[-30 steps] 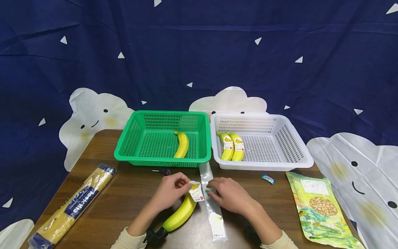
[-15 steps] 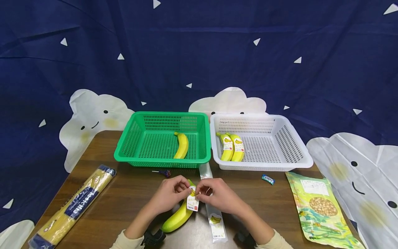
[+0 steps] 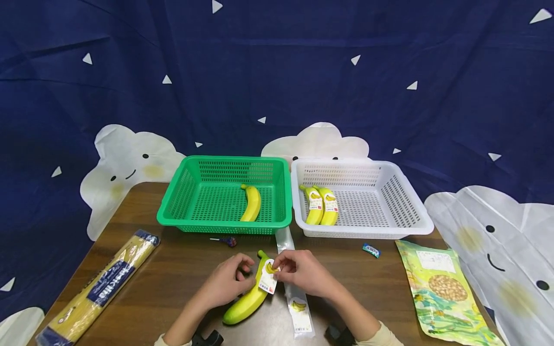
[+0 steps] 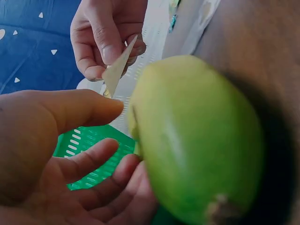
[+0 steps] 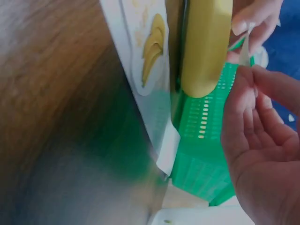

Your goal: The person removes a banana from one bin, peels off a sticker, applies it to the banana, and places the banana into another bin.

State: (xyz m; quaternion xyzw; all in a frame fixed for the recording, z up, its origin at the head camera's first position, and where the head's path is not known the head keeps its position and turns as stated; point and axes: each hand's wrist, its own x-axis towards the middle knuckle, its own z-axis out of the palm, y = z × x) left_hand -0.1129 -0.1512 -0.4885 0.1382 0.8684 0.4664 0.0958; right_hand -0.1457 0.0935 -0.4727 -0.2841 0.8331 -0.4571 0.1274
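Right hand (image 3: 305,274) pinching a white label (image 3: 267,283) between thumb and fingers over the banana (image 3: 245,308) at near centre of the brown table (image 3: 156,283), left hand (image 3: 231,278) at the fruit's left with thumb and fingers apart, label strip (image 3: 299,317) just right, green basket (image 3: 222,225) and white basket (image 3: 368,233) beyond.

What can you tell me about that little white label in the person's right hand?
The label is small, white and thin, like paper, with yellow bananas pictured near its top, fine lettering too small to read and a red mark at its lower right in the head view. The right hand pinches its edge between thumb and fingers. The wrist views show it nearly edge-on, held clear of the banana. Whether the left hand touches it, I can't tell.
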